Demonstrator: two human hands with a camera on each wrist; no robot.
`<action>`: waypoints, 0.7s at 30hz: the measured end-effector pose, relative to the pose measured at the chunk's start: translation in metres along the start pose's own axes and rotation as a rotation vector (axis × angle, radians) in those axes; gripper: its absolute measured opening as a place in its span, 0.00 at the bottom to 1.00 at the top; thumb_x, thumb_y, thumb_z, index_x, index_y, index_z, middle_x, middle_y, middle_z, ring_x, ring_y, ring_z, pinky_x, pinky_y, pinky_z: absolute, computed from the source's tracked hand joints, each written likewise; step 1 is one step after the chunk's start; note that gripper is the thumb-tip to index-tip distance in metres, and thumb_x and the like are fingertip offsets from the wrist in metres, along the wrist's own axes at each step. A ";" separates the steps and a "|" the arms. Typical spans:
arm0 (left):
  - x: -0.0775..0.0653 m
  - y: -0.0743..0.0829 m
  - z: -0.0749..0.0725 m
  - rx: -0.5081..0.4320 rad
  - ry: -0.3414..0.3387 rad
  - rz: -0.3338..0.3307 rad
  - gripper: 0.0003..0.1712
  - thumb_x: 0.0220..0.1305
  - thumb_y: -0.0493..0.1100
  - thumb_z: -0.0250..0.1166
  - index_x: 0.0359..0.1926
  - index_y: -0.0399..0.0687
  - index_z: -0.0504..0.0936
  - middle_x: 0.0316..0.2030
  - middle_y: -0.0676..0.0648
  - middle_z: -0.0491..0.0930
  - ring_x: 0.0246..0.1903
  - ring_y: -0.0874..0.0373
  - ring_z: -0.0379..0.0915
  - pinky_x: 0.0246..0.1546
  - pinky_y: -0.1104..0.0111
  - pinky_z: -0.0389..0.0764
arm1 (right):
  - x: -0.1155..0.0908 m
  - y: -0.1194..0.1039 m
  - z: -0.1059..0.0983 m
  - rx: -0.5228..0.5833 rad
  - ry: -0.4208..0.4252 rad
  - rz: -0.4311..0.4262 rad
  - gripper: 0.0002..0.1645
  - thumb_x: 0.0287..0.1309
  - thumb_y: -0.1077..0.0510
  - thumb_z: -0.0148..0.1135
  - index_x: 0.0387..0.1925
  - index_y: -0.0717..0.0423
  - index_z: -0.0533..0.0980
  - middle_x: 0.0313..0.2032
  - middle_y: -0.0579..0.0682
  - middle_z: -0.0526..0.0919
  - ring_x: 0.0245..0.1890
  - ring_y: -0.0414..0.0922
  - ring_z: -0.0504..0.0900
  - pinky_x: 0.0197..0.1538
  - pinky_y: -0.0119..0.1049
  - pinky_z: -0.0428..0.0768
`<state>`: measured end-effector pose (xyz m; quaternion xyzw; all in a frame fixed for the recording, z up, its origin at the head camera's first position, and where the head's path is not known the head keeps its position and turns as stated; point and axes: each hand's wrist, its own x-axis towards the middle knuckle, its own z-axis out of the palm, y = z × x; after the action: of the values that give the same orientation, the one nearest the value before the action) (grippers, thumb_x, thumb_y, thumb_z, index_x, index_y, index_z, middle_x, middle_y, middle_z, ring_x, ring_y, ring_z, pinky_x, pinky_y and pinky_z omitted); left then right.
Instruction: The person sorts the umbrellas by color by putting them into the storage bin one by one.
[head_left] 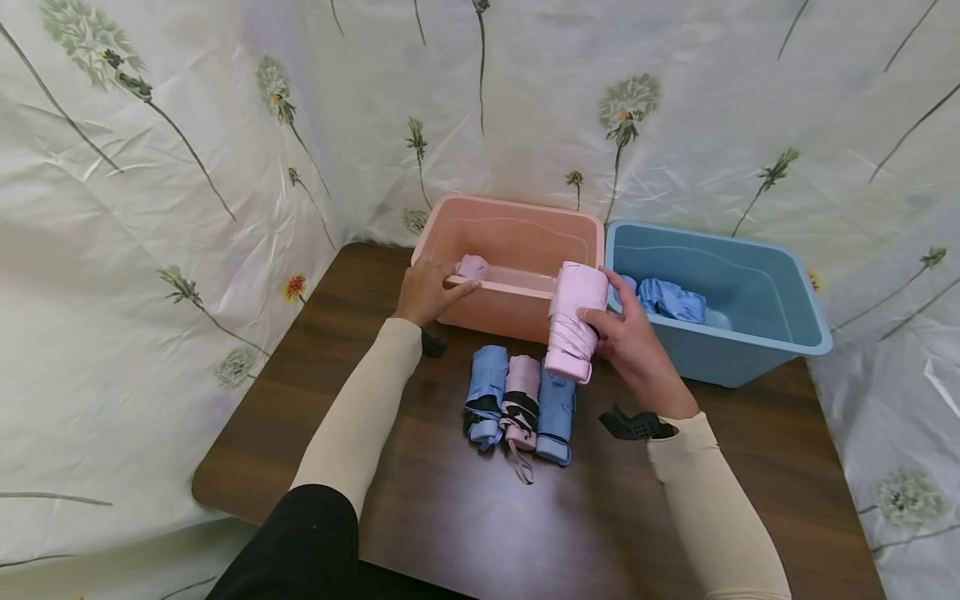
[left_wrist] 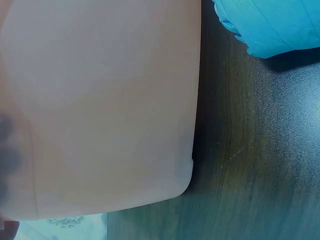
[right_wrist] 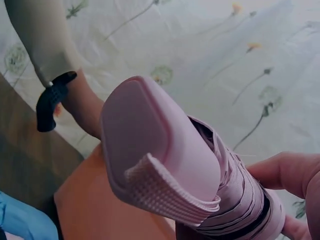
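Note:
A folded pink umbrella [head_left: 573, 321] is gripped by my right hand [head_left: 633, 346], raised in front of the pink bin [head_left: 495, 308]. In the right wrist view its handle end [right_wrist: 135, 135] and wrist strap [right_wrist: 170, 195] face the camera. My left hand [head_left: 426, 292] holds the bin's front left rim, fingers hooked over the edge; they show as dark spots through the wall in the left wrist view. On the table lie three folded umbrellas side by side: a blue one [head_left: 487, 387], a pink one [head_left: 522, 396] and another blue one [head_left: 555, 417].
Inside the pink bin lies a pink item [head_left: 472, 267], partly hidden by the rim. The blue bin [head_left: 742, 333] stands to its right with blue folded umbrellas [head_left: 671, 300] inside. Both bins sit at the back of the brown table [head_left: 450, 517], before a flowered curtain [head_left: 525, 100].

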<state>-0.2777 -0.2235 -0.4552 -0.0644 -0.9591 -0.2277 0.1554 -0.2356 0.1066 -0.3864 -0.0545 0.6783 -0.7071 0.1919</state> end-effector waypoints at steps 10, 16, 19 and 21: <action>-0.001 -0.001 0.001 0.013 0.008 0.002 0.28 0.58 0.70 0.61 0.23 0.52 0.75 0.25 0.51 0.76 0.33 0.55 0.66 0.43 0.54 0.68 | 0.039 -0.009 -0.008 0.107 0.046 -0.027 0.48 0.61 0.56 0.64 0.73 0.33 0.47 0.62 0.55 0.57 0.41 0.46 0.80 0.39 0.38 0.81; -0.001 0.002 -0.002 0.010 0.013 0.000 0.27 0.57 0.69 0.62 0.24 0.50 0.77 0.31 0.50 0.79 0.36 0.54 0.68 0.46 0.52 0.69 | 0.059 -0.016 -0.011 0.121 0.071 -0.021 0.49 0.62 0.56 0.63 0.74 0.33 0.45 0.65 0.54 0.56 0.45 0.47 0.78 0.41 0.37 0.80; -0.001 0.002 -0.002 0.013 0.004 -0.006 0.27 0.57 0.69 0.62 0.23 0.51 0.76 0.30 0.50 0.79 0.36 0.54 0.68 0.46 0.53 0.68 | 0.069 -0.019 -0.010 0.102 0.079 -0.013 0.50 0.62 0.54 0.64 0.74 0.33 0.44 0.65 0.54 0.55 0.48 0.49 0.75 0.42 0.37 0.79; 0.000 0.002 -0.002 0.013 -0.003 -0.011 0.27 0.57 0.69 0.62 0.24 0.52 0.77 0.33 0.51 0.80 0.39 0.55 0.69 0.48 0.52 0.68 | 0.075 -0.020 -0.010 0.105 0.076 -0.014 0.50 0.61 0.54 0.64 0.74 0.33 0.44 0.66 0.54 0.54 0.50 0.50 0.74 0.43 0.38 0.79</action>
<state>-0.2765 -0.2223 -0.4530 -0.0586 -0.9610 -0.2225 0.1533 -0.3123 0.0897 -0.3809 -0.0221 0.6466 -0.7447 0.1637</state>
